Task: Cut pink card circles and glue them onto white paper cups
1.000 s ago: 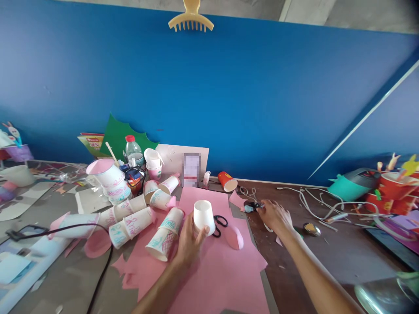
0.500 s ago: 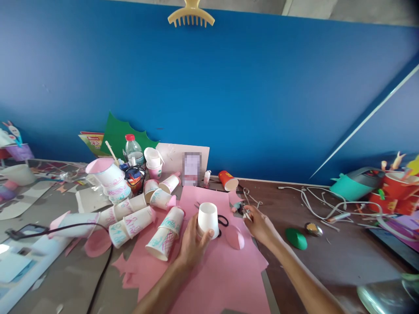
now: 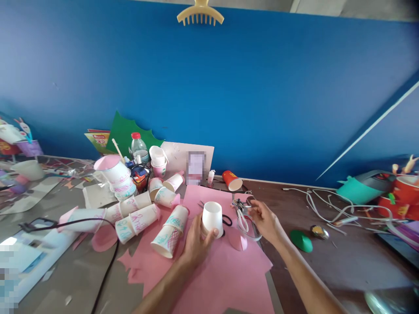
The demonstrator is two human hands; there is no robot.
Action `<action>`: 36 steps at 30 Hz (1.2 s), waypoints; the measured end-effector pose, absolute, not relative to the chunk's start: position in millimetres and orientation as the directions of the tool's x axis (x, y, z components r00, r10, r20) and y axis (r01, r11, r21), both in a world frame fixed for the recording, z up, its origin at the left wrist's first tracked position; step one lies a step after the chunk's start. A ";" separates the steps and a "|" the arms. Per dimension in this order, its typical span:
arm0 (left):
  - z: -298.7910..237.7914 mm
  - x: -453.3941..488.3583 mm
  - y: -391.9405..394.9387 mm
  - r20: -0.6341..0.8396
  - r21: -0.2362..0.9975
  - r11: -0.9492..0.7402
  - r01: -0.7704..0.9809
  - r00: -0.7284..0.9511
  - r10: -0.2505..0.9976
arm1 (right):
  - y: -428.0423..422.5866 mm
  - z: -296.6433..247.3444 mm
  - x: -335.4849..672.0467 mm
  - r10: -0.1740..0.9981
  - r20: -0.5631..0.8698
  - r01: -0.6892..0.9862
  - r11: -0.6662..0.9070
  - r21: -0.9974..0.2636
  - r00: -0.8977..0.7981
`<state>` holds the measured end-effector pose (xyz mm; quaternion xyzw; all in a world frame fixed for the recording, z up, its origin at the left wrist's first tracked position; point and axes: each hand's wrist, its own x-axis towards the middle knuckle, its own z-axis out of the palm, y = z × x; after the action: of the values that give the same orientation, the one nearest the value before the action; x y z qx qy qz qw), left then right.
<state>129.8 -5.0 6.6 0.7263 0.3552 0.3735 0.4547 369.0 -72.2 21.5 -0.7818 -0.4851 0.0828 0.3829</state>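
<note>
My left hand grips a plain white paper cup, which is upside down over pink paper. Behind the cup lie black-handled scissors, partly hidden by it. My right hand has its fingers curled at a tangle of white cord, with loops hanging beside the fingertips. A pink paper cone lies between the two hands. Left of my left hand rest joined paper cups with blue and pink drawings.
More decorated cups and a red-capped bottle crowd the left. A black cable crosses there. A red cup lies at the back. To the right are a green cone, white cables and a teal container.
My right hand has shifted slightly right relative to the pink paper. The white cord loops now hang over the paper near the cone. My left hand still holds the cup.
</note>
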 end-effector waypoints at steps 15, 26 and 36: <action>8.6 130.4 -6.9 0.264 0.911 -0.373 0.175 0.447 0.855 | -48.1 47.4 338.3 0.878 0.259 0.666 -0.088 -0.741 0.403; 5.3 131.2 -10.6 0.257 0.920 -0.361 0.153 0.458 0.851 | 21.5 34.0 335.7 0.961 0.159 0.855 -0.117 -0.506 0.226; 8.2 131.5 -15.0 0.241 0.936 -0.330 0.119 0.466 0.851 | 52.0 23.6 331.0 0.979 0.167 0.929 -0.046 -0.367 0.115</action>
<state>131.5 -15.0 8.2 0.7162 0.3385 0.3902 0.4693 331.0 52.0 23.6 -0.7205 -0.6622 0.0640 0.1956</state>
